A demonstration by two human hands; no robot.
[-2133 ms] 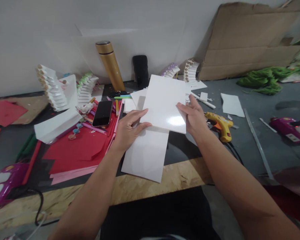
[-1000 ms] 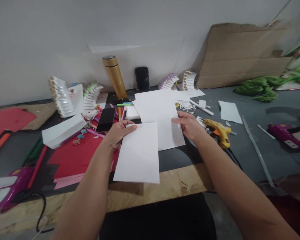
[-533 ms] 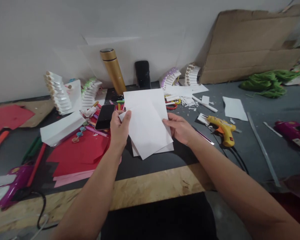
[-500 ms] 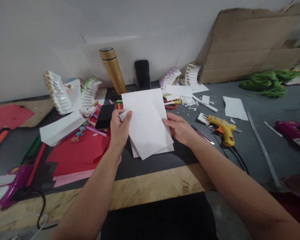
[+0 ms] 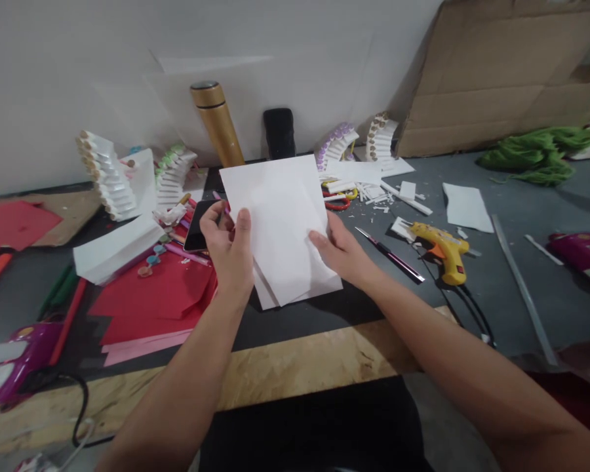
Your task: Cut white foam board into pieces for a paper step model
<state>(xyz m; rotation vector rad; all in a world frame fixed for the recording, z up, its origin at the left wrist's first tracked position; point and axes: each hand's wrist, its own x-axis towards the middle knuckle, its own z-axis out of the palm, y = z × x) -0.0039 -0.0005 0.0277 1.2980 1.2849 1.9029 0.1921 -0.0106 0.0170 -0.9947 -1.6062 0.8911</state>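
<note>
White paper sheets (image 5: 285, 229) lie one over another, held up above the table edge in front of me. My right hand (image 5: 341, 249) grips their right side, thumb on top and fingers behind. At the left edge is my left hand (image 5: 229, 246), its thumb against the paper and its bent fingers apart from the thumb, not closed on the sheets. A dark phone (image 5: 196, 229) lies just behind the left hand. To the right of the right hand lies a craft knife (image 5: 393, 255), with a yellow glue gun (image 5: 442, 249) beyond it.
Red paper sheets (image 5: 142, 288) and a folded white paper piece (image 5: 118, 249) lie at left. A gold bottle (image 5: 219, 124) stands at the back. Purple glue guns (image 5: 24, 360) sit at both sides. Green yarn (image 5: 531, 157) and cardboard (image 5: 501, 78) are at right.
The upper sheet has turned to line up more closely with the one beneath. My left fingers have loosened and moved left off the paper; the right thumb has shifted further onto it.
</note>
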